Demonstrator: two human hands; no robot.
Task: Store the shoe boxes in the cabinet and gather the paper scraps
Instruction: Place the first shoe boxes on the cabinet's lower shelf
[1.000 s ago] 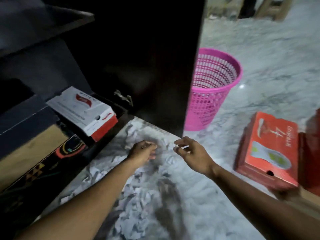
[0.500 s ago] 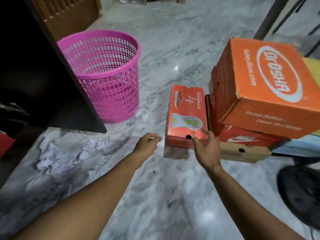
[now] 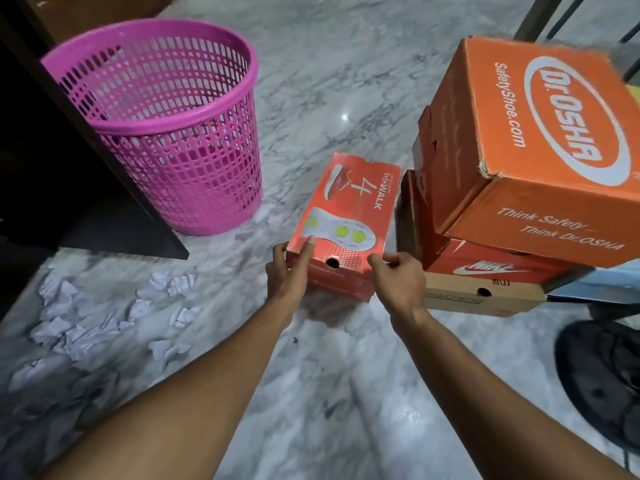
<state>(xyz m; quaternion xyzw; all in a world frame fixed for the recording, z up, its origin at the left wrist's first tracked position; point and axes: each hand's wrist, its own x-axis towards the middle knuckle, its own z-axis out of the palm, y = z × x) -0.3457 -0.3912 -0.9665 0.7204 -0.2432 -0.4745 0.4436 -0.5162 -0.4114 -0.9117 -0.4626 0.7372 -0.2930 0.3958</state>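
At floor stack: left hand [image 3: 287, 271] and right hand [image 3: 398, 278] now off paper scraps [image 3: 104, 323], fingers clamped on Go Walk box [image 3: 346, 220]; cabinet [image 3: 69, 188] next.

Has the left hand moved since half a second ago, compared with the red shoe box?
Yes. The left hand went right, onto the near left corner of the red shoe box, which it now holds.

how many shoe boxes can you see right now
4: a red box on the floor, held by both hands; right of it a stack of tan box, red box and big orange box. More may be hidden.
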